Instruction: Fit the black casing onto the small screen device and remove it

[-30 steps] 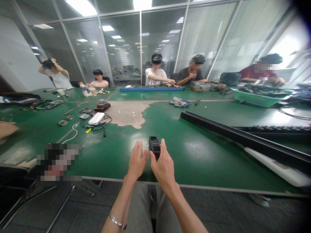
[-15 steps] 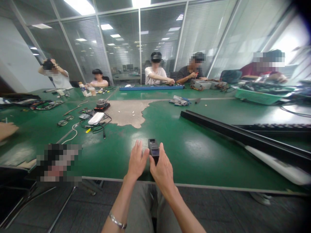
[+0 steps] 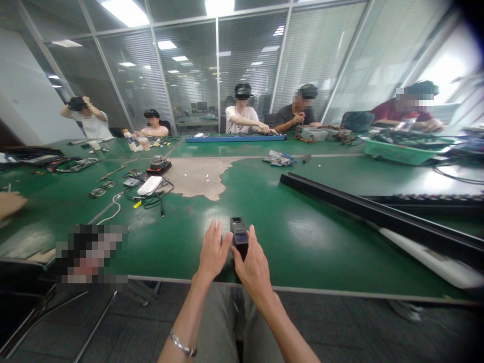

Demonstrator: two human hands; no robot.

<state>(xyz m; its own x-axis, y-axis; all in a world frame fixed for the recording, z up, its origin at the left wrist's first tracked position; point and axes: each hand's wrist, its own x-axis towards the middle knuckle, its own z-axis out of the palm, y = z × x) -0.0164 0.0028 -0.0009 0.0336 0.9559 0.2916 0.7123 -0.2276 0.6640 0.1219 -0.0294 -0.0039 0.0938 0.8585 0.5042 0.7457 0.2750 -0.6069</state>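
Observation:
A small black device [image 3: 239,234] with a little screen stands above the near edge of the green table [image 3: 310,242]. My right hand [image 3: 252,263] is wrapped round its lower part, thumb on the left side. My left hand [image 3: 213,252] is just left of it, fingers stretched out and together, fingertips close to the device; I cannot tell if they touch it. A metal bracelet [image 3: 182,346] sits on my left wrist.
A long black rail [image 3: 363,205] and a white bar [image 3: 434,262] lie at the right. A white gadget with cables [image 3: 149,185] and small parts lie at the left. Several people sit working along the far side; a hand [image 3: 10,202] shows at the left edge.
The device has turned in my right hand: its screen side now faces up where its buttoned end showed a second ago. Both hands have drawn slightly nearer to me.

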